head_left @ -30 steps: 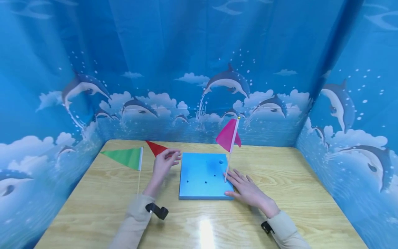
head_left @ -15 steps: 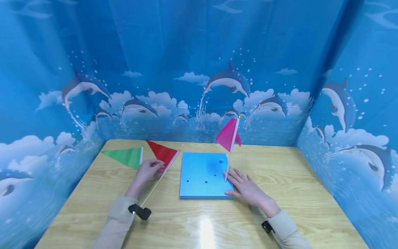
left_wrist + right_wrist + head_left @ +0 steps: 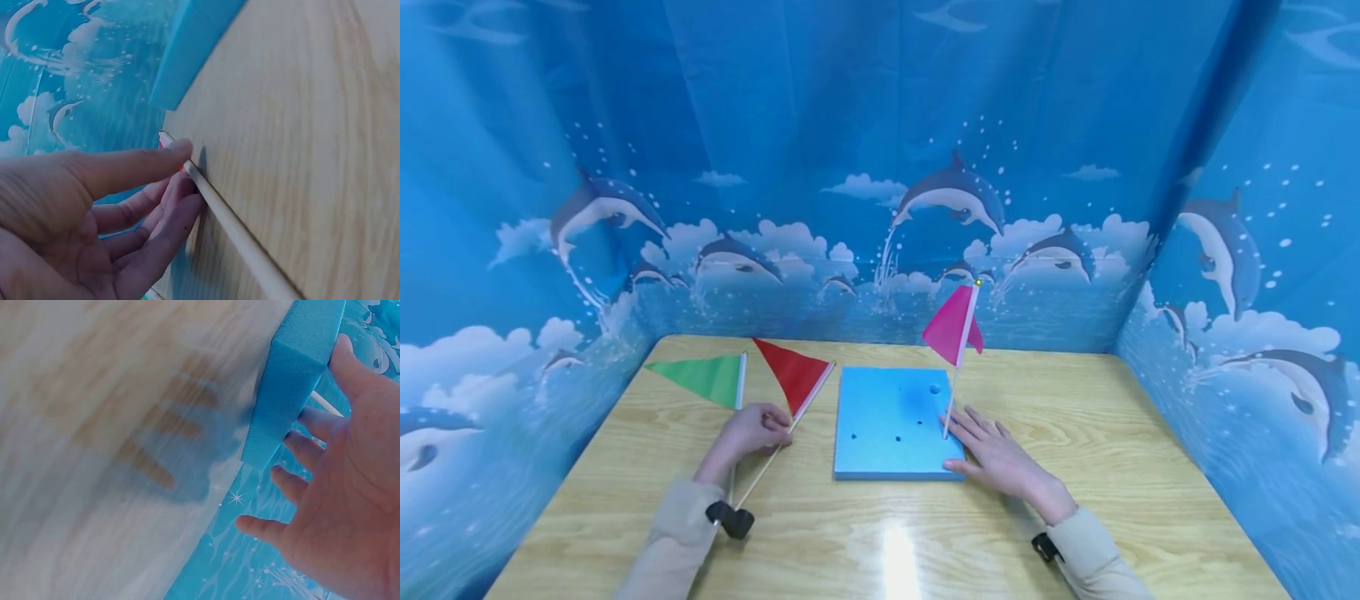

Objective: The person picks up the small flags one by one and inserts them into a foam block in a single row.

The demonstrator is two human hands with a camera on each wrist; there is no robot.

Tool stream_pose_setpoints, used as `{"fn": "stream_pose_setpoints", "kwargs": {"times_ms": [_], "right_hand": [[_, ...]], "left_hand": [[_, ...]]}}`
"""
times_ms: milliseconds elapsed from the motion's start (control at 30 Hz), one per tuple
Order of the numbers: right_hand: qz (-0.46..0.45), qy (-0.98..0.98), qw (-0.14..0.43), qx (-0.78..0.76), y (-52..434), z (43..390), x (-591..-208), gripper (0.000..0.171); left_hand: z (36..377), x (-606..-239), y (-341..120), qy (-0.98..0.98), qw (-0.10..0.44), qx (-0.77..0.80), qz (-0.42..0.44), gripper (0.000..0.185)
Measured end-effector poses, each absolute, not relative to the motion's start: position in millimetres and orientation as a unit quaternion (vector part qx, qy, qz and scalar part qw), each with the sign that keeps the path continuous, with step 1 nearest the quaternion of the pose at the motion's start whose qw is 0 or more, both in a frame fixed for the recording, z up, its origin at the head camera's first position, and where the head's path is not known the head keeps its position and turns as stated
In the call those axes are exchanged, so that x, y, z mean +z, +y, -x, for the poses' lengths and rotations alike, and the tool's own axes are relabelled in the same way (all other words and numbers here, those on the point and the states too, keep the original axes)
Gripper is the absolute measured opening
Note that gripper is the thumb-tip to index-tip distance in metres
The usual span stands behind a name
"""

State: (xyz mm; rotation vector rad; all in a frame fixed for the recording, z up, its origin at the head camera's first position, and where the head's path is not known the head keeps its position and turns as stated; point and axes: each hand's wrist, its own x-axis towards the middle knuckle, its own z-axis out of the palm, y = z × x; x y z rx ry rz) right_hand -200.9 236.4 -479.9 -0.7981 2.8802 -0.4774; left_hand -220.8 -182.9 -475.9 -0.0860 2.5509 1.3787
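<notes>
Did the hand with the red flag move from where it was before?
Yes. The left hand slid toward the person and leftward, away from the blue foam board, which stayed put. It now grips the red flag by its stick.

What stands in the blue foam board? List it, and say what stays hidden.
The pink flag stands upright in the blue foam board, beside several empty holes. The right hand rests flat on its near right corner. The stick's buried end is hidden.
</notes>
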Motion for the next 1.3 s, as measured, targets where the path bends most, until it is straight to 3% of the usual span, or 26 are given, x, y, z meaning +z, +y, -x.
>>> {"fn": "stream_pose_setpoints", "kwargs": {"times_ms": [200,767,1033,1300], "right_hand": [[0.262,0.951,0.059,-0.156,236,200,-479,0.075],[0.266,0.949,0.056,-0.158,235,200,-478,0.074],[0.264,0.950,0.057,-0.157,235,200,-478,0.075],[0.265,0.949,0.055,-0.159,236,201,-479,0.074]], "left_hand": [[217,-477,-179,0.895,0.086,0.438,0.024,0.024],[221,-475,-179,0.892,0.079,0.442,0.052,0.025],[222,-461,-171,0.859,0.080,0.502,0.065,0.030],[223,-442,-160,0.822,0.039,0.566,0.054,0.038]]}}
